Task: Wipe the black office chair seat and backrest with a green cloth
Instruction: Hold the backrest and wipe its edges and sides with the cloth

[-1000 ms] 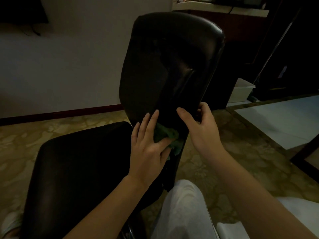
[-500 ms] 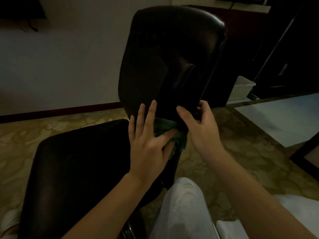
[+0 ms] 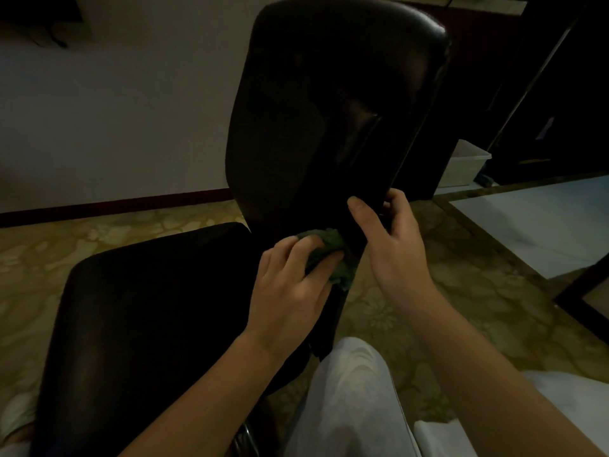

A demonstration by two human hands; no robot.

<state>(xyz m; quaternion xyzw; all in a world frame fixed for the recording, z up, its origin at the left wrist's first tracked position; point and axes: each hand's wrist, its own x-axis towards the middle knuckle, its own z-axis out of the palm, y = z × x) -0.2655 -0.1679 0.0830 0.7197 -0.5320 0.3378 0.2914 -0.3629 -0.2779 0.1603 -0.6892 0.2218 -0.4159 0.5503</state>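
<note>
1. Seat (image 3: 158,308): black, glossy, at about 8 o'clock from frame centre. No hand or cloth is on it. Can't judge whether it has been wiped.
2. Left hand (image 3: 290,285): at 6 o'clock from the backrest's middle, down where backrest meets seat. Its fingers (image 3: 296,249) are curled over a bunched wad of cloth and clamped on it, thumb underneath.
3. Green cloth (image 3: 333,255): crumpled in the left hand and pressed against the bottom of the backrest. One tail hangs out toward 5 o'clock.
4. Backrest (image 3: 329,110): tall, black, upright with a slight tilt, filling 12 o'clock. The cloth touches only its lowest strip.
5. Right hand (image 3: 392,245): at 3 o'clock from the cloth. The thumb lies on the front face, the other fingers wrap round the backrest's lower right edge. It is gripping to brace the chair.
6. Background: white bin (image 3: 464,163) on the floor at 3 o'clock, well apart. Patterned carpet (image 3: 461,275) underneath.
7. Step, my read: wiping the backrest, at its lower end near the seat junction.
8. Next move calls for:
   - keeping the right-hand brace so the chair doesn't swivel;
   - dragging the cloth with firm pressure along the base or up toward 12 o'clock;
   - spreading the wad flatter for more contact;
   - then moving to the seat at 8 o'clock.
</note>
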